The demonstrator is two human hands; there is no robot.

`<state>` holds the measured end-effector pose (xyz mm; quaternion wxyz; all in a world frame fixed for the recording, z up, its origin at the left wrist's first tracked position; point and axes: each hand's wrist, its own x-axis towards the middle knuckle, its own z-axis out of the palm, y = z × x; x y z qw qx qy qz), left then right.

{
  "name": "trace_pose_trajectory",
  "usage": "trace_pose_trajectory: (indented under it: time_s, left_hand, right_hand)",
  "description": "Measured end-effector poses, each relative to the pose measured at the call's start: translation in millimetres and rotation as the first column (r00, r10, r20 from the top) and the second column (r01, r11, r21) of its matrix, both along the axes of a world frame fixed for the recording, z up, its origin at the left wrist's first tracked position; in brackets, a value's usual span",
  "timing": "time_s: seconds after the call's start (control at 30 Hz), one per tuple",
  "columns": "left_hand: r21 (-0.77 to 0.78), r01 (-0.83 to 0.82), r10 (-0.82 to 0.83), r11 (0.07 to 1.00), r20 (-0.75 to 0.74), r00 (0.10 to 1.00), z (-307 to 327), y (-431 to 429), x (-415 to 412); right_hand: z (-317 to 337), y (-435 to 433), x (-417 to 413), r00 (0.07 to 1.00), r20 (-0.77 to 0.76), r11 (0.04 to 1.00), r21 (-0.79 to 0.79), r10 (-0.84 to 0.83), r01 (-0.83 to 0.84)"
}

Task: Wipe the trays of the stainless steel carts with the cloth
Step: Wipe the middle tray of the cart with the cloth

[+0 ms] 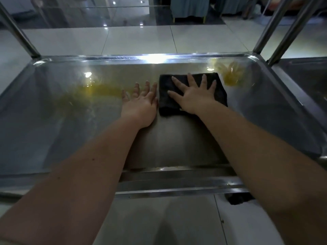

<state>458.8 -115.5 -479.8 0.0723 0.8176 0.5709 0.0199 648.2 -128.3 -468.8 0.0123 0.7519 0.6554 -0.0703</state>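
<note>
Right hand flat, fingers spread wide, pressing the folded black cloth onto the stainless steel cart tray, mid-tray on my head cam. Left hand lies open on bare steel just beside the cloth's left edge. Cloth's long side runs across. Yellow smear sits just past its far-right corner, so I'd sweep right first; longer yellow streak trails left.

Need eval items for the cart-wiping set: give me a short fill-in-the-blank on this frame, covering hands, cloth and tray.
1. The right hand presses flat on the dark ____.
2. The left hand lies flat on the bare steel ____.
3. The smears on the steel are ____ in colour.
Missing words: cloth; tray; yellow.
</note>
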Motion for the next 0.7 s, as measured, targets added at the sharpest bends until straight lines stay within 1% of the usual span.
trace_pose_trajectory:
  time_s: [0.1,0.2,0.3,0.4,0.5,0.57,0.63,0.7]
  left_hand:
    - [0.002,-0.025,0.025,1.000,0.014,1.000,-1,-1,0]
    - [0.001,-0.032,0.032,0.999,0.005,0.999,2,-1,-1]
    - [-0.013,-0.018,0.018,1.000,0.006,1.000,2,-1,1]
    - [-0.008,-0.017,0.017,1.000,0.002,1.000,2,1,2]
    - [0.000,-0.017,0.017,1.000,-0.012,1.000,0,1,4]
    - [0.005,-0.017,0.017,1.000,-0.014,1.000,-1,1,3]
    - [0.007,-0.021,0.021,1.000,-0.009,1.000,-2,2,3]
    - [0.012,-0.028,0.028,1.000,-0.013,1.000,-2,2,3]
  right_hand:
    - [2,34,-17,0.995,-0.007,0.994,-0.018,-0.104,0.103]
    - [4,22,-20,0.998,-0.006,0.998,-0.024,-0.063,0.063]
    - [6,-30,-11,1.000,-0.021,0.999,-0.044,0.023,-0.024]
    - [1,-112,-10,0.996,0.017,0.996,-0.011,0.089,-0.089]
    - [1,-174,-14,0.984,-0.043,0.982,-0.060,0.175,-0.177]
    - [0,-168,-9,0.981,-0.079,0.980,-0.079,0.177,-0.183]
    - [1,-129,1,0.992,-0.038,0.991,-0.056,0.117,-0.119]
    - [3,-72,11,1.000,0.008,0.999,-0.039,0.030,-0.030]
